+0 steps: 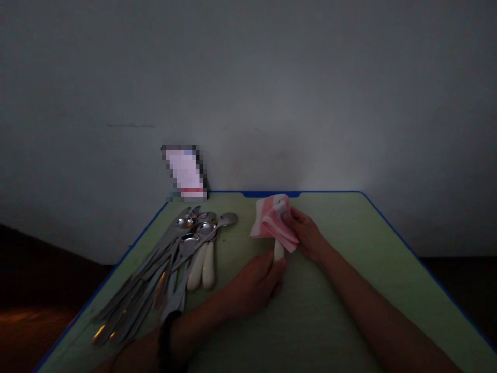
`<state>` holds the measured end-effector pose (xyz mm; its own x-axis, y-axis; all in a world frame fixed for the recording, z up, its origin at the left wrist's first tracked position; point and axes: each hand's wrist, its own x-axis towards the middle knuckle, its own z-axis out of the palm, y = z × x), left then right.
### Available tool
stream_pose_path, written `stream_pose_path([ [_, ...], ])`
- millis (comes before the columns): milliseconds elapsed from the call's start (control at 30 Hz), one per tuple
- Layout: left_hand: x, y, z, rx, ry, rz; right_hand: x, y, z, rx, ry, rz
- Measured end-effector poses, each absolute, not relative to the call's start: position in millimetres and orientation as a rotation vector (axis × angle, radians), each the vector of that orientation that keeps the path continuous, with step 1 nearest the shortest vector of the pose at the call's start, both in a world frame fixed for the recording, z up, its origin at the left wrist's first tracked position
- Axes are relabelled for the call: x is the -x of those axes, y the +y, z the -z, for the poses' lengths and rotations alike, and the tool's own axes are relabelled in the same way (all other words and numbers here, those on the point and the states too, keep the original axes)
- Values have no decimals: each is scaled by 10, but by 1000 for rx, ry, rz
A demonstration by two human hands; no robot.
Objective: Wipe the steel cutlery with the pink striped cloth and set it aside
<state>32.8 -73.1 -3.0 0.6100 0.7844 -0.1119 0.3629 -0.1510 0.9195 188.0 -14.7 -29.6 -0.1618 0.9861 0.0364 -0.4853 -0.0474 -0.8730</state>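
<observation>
My left hand (258, 282) is closed around a white handle (279, 249) that points up and away from me. The far end of this utensil is hidden under a pink and white striped cloth (272, 217), so its kind does not show. My right hand (305, 233) grips the cloth from the right, folding it around the utensil just above the handle. Left of my hands lies a pile of metal cutlery (155, 280), with several spoons among it. Two pale handles (202, 267) stick out at the pile's right side.
A phone with a blurred screen (186, 173) leans against the grey wall (272, 93) at the back left. The pale green table (330, 331) has a blue edge and stands against the wall. My left forearm passes beside the cutlery's near end.
</observation>
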Motion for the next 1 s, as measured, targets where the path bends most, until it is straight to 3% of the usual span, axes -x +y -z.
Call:
stream_pose_path([
  [300, -297, -770, 49, -2152, 1028, -437, -1954, -159, 281, 794, -1032, -1573],
  [667, -318, -782, -19, -2027, 959, -382, -1878, -138, 319, 877, -1099, -1367],
  [1000, -330, -742, 49, -1717, 930, -415, -2009, -127, 267, 721, -951, -1712],
])
